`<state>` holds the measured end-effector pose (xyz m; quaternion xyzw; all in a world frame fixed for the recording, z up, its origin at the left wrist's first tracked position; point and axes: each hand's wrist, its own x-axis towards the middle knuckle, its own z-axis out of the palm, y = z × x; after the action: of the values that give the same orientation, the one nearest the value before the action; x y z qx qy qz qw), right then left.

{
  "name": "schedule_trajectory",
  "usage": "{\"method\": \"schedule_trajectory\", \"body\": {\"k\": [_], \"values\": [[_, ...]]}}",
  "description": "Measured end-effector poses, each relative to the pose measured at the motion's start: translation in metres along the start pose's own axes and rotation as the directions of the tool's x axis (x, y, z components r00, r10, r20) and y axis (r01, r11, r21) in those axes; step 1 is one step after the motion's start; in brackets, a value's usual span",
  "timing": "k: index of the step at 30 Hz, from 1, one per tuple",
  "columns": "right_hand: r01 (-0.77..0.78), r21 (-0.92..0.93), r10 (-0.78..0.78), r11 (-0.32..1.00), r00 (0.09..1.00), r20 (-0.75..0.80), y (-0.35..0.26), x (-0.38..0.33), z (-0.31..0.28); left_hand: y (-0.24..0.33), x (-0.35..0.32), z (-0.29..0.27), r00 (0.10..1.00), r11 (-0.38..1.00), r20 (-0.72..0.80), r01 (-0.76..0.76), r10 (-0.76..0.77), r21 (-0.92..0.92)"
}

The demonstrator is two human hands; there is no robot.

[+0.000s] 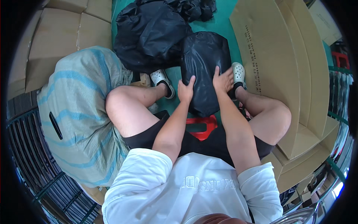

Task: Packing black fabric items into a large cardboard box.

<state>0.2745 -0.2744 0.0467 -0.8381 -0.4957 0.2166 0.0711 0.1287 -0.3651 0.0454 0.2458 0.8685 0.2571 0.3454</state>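
Observation:
A plump, glossy black plastic bag (204, 48) stands between my feet, its top smooth and stretched. My left hand (185, 90) grips its near left side, thumb up along the plastic and fingers mostly hidden around the edge. On the right side my right hand (223, 80) presses against the bag, thumb pointing away from me and the other fingers along its flank. The two hands hold the bag between them. What is inside it is hidden. Behind it and to the left lies a larger crumpled heap of black plastic (153, 33).
A bulging woven sack (80, 112) with blue stripes leans by my left leg. Tall cardboard (276, 56) walls the right side; cardboard boxes (54, 41) stand at the far left. A red plastic stool (201, 130) is between my thighs. The floor (220, 24) is green.

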Motion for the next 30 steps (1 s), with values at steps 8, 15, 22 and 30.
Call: {"method": "schedule_trajectory", "body": {"k": [8,15,22,30], "values": [[-0.714,0.484,0.681,0.506,0.675,0.284,0.079,-0.016,0.008,-0.062,-0.060,0.015,0.896,0.900,-0.146,0.389,-0.420,-0.199],[-0.677,0.622,0.723,0.393,0.646,0.246,0.078,-0.052,-0.023,-0.056,-0.089,0.003,0.815,0.803,-0.163,0.477,-0.557,-0.357],[-0.533,0.643,0.653,0.550,0.754,0.066,0.087,-0.049,-0.022,-0.049,-0.109,0.006,0.840,0.644,-0.033,0.390,-0.542,-0.658],[-0.374,0.501,0.488,0.781,0.865,-0.114,0.096,-0.050,-0.029,-0.065,-0.127,0.028,0.698,0.518,0.150,0.641,-0.700,-0.566]]}}
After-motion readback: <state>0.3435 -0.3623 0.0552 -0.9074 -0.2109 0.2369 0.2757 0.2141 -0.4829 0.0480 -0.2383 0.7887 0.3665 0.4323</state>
